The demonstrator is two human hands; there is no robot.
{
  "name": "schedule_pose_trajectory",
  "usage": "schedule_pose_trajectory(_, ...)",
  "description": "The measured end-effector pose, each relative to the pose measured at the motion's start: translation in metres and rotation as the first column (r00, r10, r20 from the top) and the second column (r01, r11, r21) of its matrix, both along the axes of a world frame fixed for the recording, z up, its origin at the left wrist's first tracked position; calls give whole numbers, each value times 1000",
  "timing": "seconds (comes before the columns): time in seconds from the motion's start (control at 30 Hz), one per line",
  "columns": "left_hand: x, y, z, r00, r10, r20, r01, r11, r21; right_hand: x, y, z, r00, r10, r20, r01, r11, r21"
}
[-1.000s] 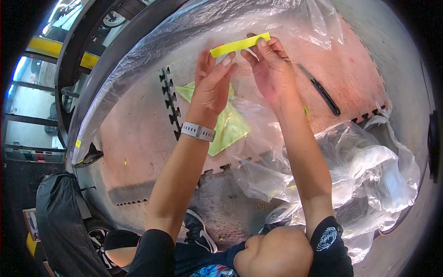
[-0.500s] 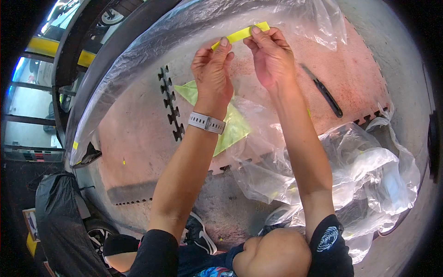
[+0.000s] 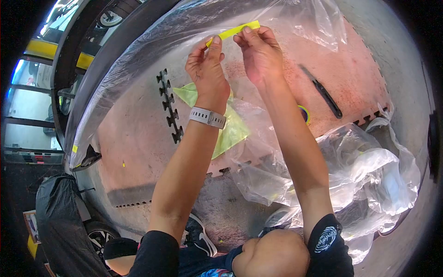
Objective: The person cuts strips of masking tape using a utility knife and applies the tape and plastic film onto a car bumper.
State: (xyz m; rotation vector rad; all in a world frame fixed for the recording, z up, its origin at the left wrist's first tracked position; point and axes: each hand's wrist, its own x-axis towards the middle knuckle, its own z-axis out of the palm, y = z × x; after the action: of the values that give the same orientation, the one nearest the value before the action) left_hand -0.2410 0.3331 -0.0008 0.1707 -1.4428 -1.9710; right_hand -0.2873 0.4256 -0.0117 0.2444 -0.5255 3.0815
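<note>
A short strip of yellow masking tape (image 3: 232, 32) is stretched between my two hands at the top of the view. My left hand (image 3: 207, 64), with a grey watch on the wrist, pinches its left end between thumb and finger. Near the other end, my right hand (image 3: 260, 53) pinches the strip the same way. Just beyond the tape hangs clear plastic film (image 3: 184, 27) along the curved dark car panel. Below my hands a yellow-green cloth (image 3: 233, 131) lies on the mat, partly hidden by my left forearm.
A utility knife (image 3: 326, 97) with its blade out lies on the red mat (image 3: 134, 143). A roll of yellow tape (image 3: 303, 114) shows beside my right forearm. Crumpled clear plastic (image 3: 360, 171) is heaped at the right. A wheel (image 3: 99, 237) stands at lower left.
Both hands have shifted slightly left with the tape strip still held between them. More of the tape roll now shows beside my right forearm.
</note>
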Motion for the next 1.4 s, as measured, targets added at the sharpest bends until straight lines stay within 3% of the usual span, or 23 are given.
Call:
schedule_pose_trajectory(0.23,-6,6,14,996,41,80,-49,994,102,-19,-11,6,998,47,39,-46,999,-14)
schedule_pose_trajectory(0.43,-4,23,34,995,81,54,-93,947,308,-30,-15,11,996,74,41,-74,997,-19)
schedule_pose_trajectory(0.5,-1,23,38,1000,6,29,-20,873,487,-33,-14,12,997,81,14,-81,996,-37)
schedule_pose_trajectory(0.53,0,20,38,1000,8,29,-21,873,487,-33,-15,13,996,83,15,-82,996,-36)
schedule_pose_trajectory(0.6,1,15,37,985,-160,-72,172,809,561,-34,-14,15,992,112,56,-110,993,-35)
schedule_pose_trajectory(0.63,0,13,37,985,-158,-71,170,809,563,-41,-17,6,992,114,58,-112,993,-34)
schedule_pose_trajectory(0.7,-2,10,38,943,-250,-218,330,776,537,-51,-24,-2,975,150,-165,-175,973,-150)
schedule_pose_trajectory(0.93,-10,4,43,937,-240,-253,346,740,577,-36,-15,24,974,225,-7,-221,951,-214)
schedule_pose_trajectory(1.0,-13,1,41,922,-270,-276,379,768,516,-30,-6,27,937,329,-120,-344,928,-145)
schedule_pose_trajectory(1.1,-19,-6,37,892,-342,-294,445,773,452,-31,-6,25,906,389,-168,-418,886,-200)
schedule_pose_trajectory(1.2,-23,-7,34,916,-292,-276,395,779,487,-35,0,25,860,443,-255,-485,865,-132)
schedule_pose_trajectory(1.23,-25,-9,33,915,-292,-277,396,779,487,-37,-1,28,860,442,-256,-484,865,-131)
schedule_pose_trajectory(1.3,-28,-13,30,912,-312,-267,407,767,496,-42,-3,34,942,275,-193,-314,924,-216)
schedule_pose_trajectory(1.4,-31,-18,26,905,-325,-274,424,742,520,-42,3,32,877,406,-256,-457,869,-191)
